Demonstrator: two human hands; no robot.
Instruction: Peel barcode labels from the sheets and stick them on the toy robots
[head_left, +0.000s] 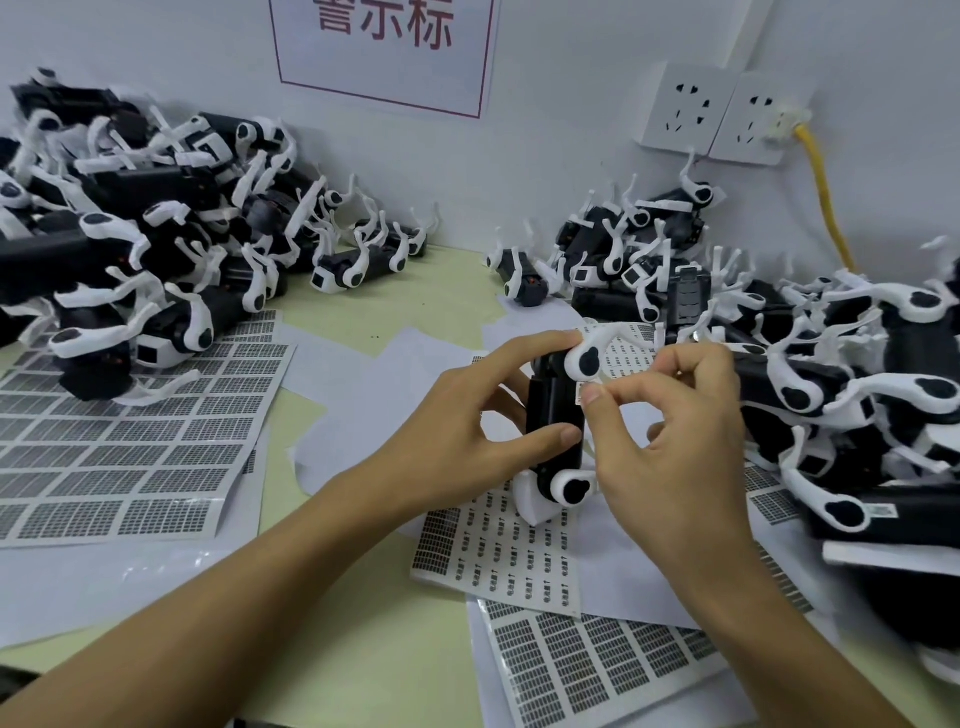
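As a small barcode label (586, 388) meets the black body of a toy robot (555, 415) held upright near the centre of the counter (415, 312), the person's right hand (670, 447) pinches the sticker between thumb and forefinger, while the left hand (467, 421) grips the toy, fingers (540, 343) curled over its white leg and thumb against its side. Beneath the toy, at 6 o'clock, lies a partly stripped label sheet (498, 551); fuller sheets (119, 447) spread at 9 o'clock. Heaps of toys flank the work: one pile (130, 223) at 10 o'clock, another (831, 364) at 3 o'clock, where one body appears to carry a label. Which heap is finished cannot be told, but with many labels unpeeled, plenty seems left. Wall sockets (722, 111) sit at 1 o'clock.
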